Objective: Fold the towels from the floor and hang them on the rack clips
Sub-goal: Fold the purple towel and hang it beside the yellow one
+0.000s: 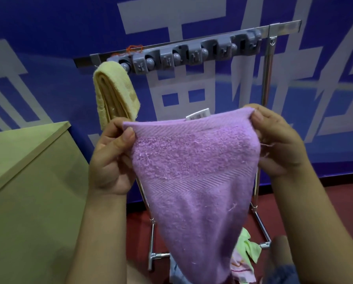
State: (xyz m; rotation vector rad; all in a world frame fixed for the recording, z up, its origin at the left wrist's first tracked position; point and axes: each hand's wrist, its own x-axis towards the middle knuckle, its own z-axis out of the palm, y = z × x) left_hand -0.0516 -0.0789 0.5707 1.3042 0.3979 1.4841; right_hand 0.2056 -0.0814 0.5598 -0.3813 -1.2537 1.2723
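Held up in front of the chest: a fuzzy lilac terry towel (pixel 194 173), folded, stretched by its top edge and tapering down to a narrow hanging end. Left hand (pixel 112 158) pinched shut on the top left corner, thumb over cloth; right hand (pixel 278 140) pinched shut on the top right corner, fingertips (pixel 255 117) curled over the hem. Small white care label (pixel 198 114) poking up behind the top edge, print too blurred to read.

Behind the towel, largely covered: a chrome tube rack (pixel 267 83) on a footed base, its left upright almost wholly hidden, right upright visible above the right hand. Across the top, a grey plastic strip of roller clips (pixel 190 55); clip details soft and hard to make out. Hung at the left end of the strip: a folded pale yellow terry towel (pixel 114 95), its lower end hidden behind the left hand. Scrap of orange thread (pixel 134 48) on the bar above.

Low on the dark red floor (pixel 335 197), mostly hidden by the lilac towel: a small heap of cloths (pixel 246 253), light green and pink-striped pieces showing, number impossible to tell. Left, cut off by the frame: an olive-tan boxy cabinet (pixel 28 191). Behind everything, a blue wall banner with large white shapes (pixel 48 48).
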